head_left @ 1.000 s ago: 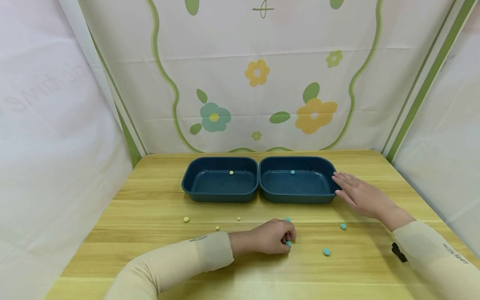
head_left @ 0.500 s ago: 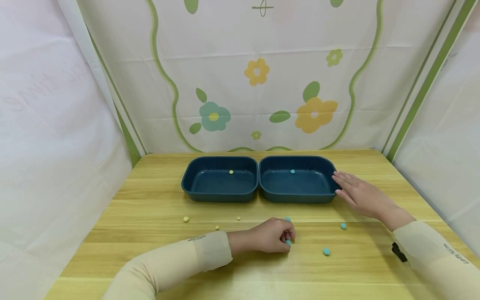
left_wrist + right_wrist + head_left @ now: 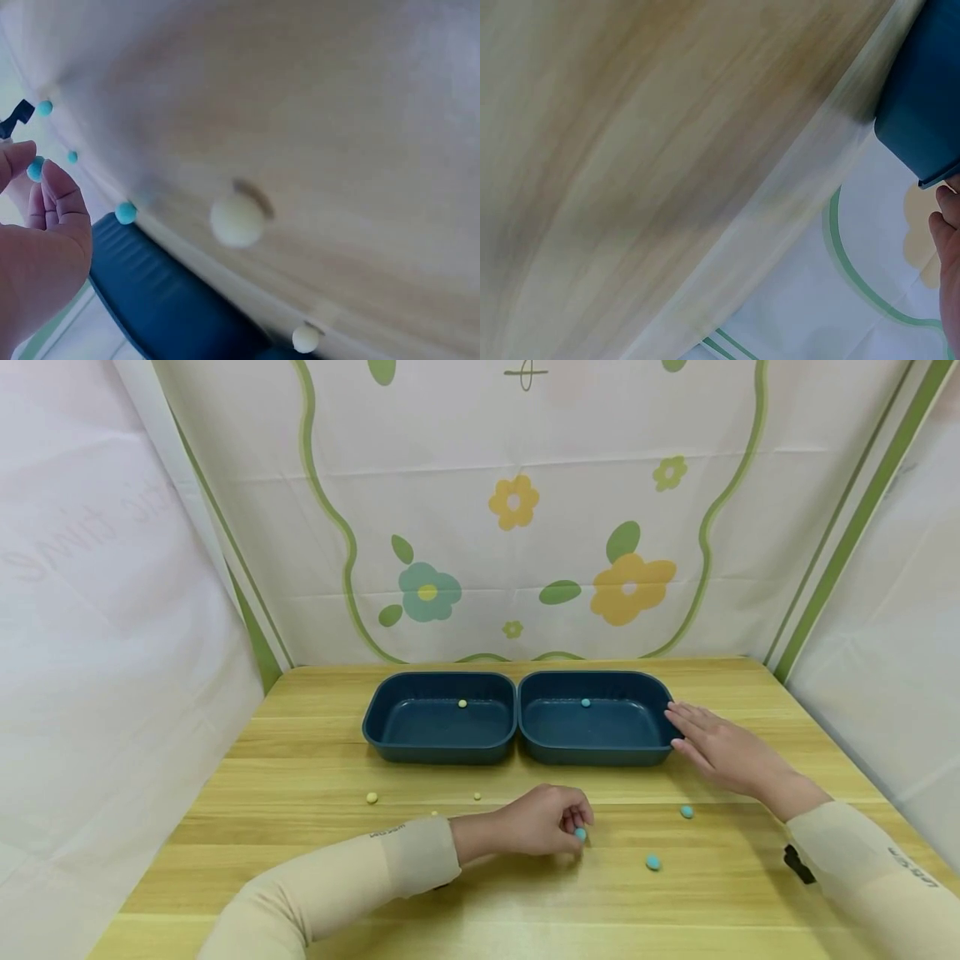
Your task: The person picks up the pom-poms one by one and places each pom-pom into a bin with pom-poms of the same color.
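My left hand (image 3: 542, 822) pinches a small blue ball (image 3: 581, 833) between thumb and forefinger, close over the table. In the left wrist view the same pinched ball (image 3: 35, 169) shows between the fingertips, with another blue ball (image 3: 126, 213) on the table beyond the hand. My right hand (image 3: 723, 750) has its fingers straight, with the fingertips at the right end of the right dark blue bin (image 3: 592, 757). Inside that bin lies one blue ball (image 3: 586, 702). The left dark blue bin (image 3: 441, 756) holds one yellow ball (image 3: 462, 703).
Two blue balls lie right of my left hand, a nearer ball (image 3: 653, 862) and a farther ball (image 3: 687, 812). Left of the hand are a larger yellow ball (image 3: 372, 797) and a smaller yellow ball (image 3: 477, 797). Another yellow ball (image 3: 434, 814) is partly behind my left sleeve. Printed cloth stands behind the table.
My left hand has risen slightly with the pinched blue ball, moving a little toward the bins. It now hides the blue ball behind it in the head view. My right hand stays put.
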Available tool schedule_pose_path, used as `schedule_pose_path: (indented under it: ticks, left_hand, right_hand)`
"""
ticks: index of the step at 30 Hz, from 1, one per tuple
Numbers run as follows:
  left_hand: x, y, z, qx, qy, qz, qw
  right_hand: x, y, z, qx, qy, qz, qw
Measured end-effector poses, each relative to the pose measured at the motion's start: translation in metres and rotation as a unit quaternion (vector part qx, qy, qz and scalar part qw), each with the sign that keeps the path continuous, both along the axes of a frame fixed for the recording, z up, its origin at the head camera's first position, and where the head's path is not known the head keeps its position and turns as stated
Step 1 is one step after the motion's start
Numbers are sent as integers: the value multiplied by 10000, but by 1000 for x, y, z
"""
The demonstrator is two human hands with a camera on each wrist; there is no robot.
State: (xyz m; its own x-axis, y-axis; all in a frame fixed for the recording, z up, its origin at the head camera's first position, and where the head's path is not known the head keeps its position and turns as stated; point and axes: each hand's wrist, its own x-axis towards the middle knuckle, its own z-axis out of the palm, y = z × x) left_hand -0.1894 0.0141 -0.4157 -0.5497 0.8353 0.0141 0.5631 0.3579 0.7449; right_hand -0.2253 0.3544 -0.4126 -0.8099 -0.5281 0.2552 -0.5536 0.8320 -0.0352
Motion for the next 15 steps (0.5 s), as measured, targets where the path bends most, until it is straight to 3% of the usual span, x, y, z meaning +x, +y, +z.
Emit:
schedule_pose_path:
  ticks: [8,15]
  left_hand:
    - [-6,-5,13,322,-222,202,9990]
    - [-12,-8,18,558,-53,376,9977]
  right_hand:
    - [0,1,-1,52,6,-33,10000]
    - [0,1,-2,88,110,91,9999]
